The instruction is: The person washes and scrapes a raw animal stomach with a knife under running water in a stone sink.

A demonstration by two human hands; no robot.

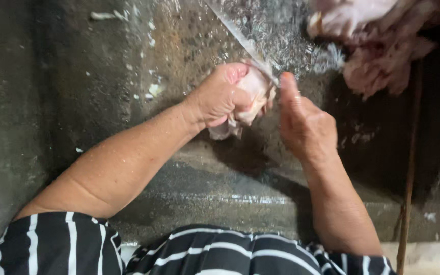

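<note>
My left hand [219,97] is closed around a pale pink piece of raw chicken [253,94], held above a wet stone sink. My right hand [304,125] grips a knife whose handle is hidden in the fist. The long blade [240,38] runs up and to the left from my thumb, lying against the top of the chicken piece. Water glistens on the stone just behind the blade.
More raw chicken pieces [378,40] lie piled at the top right. The grey stone sink floor [77,76] carries small white scraps. A stone ledge [220,198] runs in front of my striped shirt. A thin brown rod [409,168] stands at the right.
</note>
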